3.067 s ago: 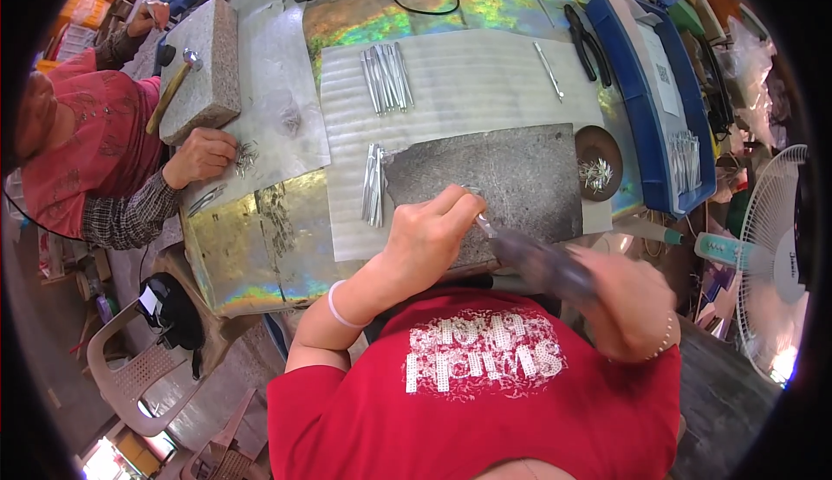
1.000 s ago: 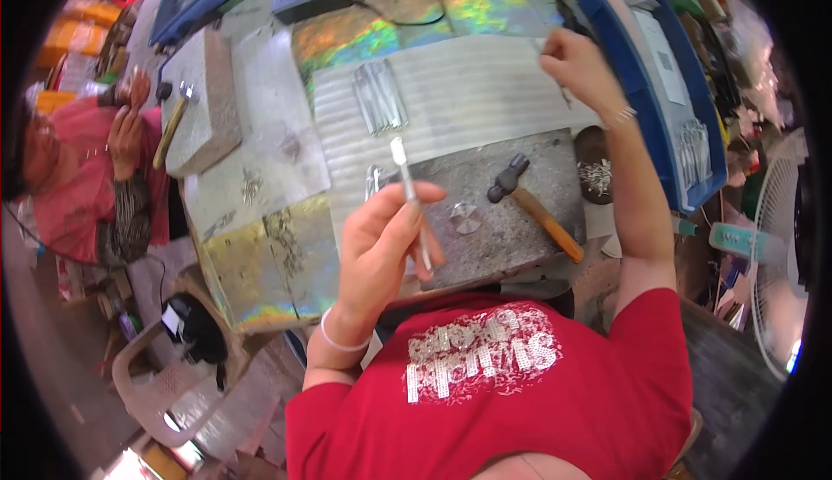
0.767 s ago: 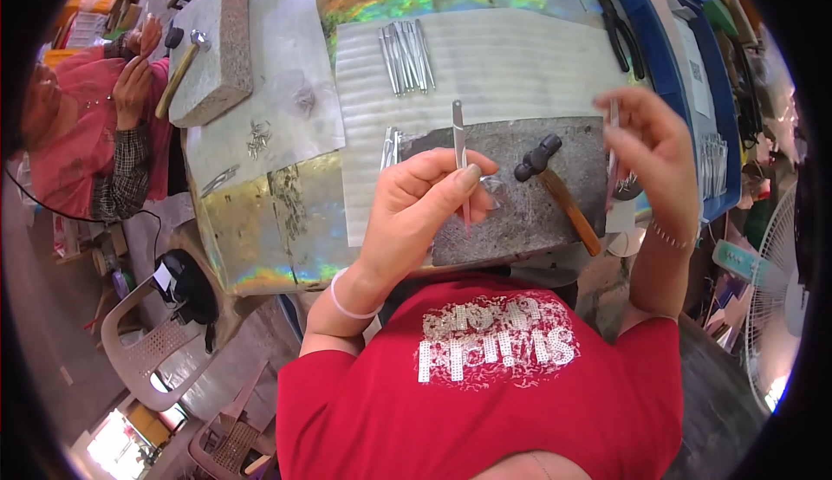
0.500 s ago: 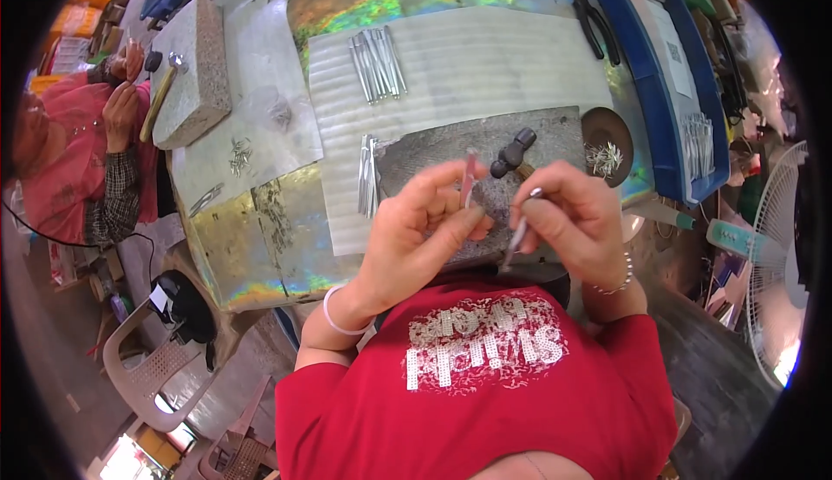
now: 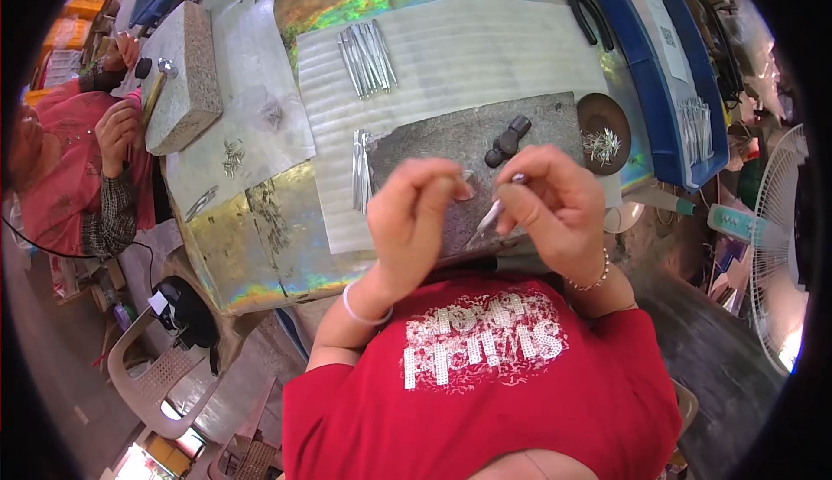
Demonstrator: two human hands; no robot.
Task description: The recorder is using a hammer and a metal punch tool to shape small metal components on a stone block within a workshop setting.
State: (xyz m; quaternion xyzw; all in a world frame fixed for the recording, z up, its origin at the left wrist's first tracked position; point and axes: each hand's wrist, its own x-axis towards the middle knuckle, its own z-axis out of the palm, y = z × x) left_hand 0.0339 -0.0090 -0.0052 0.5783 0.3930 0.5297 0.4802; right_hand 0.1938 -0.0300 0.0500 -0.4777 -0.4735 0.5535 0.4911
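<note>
My left hand point(image 5: 412, 224) hovers over the near part of the dark slab point(image 5: 433, 138), thumb and fingers pinched together. A small reddish piece shows at its fingertips, too blurred to name. Close beside it, my right hand point(image 5: 555, 207) grips a slim silver metal rod point(image 5: 490, 218) between thumb and fingers, its narrow end slanting down to the left. Just beyond both hands a hammer point(image 5: 510, 139) lies with its dark head on the slab; its handle is largely hidden by my right hand.
Silver rods point(image 5: 368, 57) lie bundled on the white foam sheet point(image 5: 468, 47), with more rods point(image 5: 360, 172) left of the slab. A brown bowl point(image 5: 604, 99) holds small metal pieces. Pliers point(image 5: 582, 8) and a blue tray point(image 5: 646, 73) are right. A co-worker's hand point(image 5: 117, 138) is near a granite block point(image 5: 186, 77).
My left hand has turned and its fingers have closed in more, hiding most of the reddish piece. My right hand has shifted slightly left and up with the rod. The view has shifted a little.
</note>
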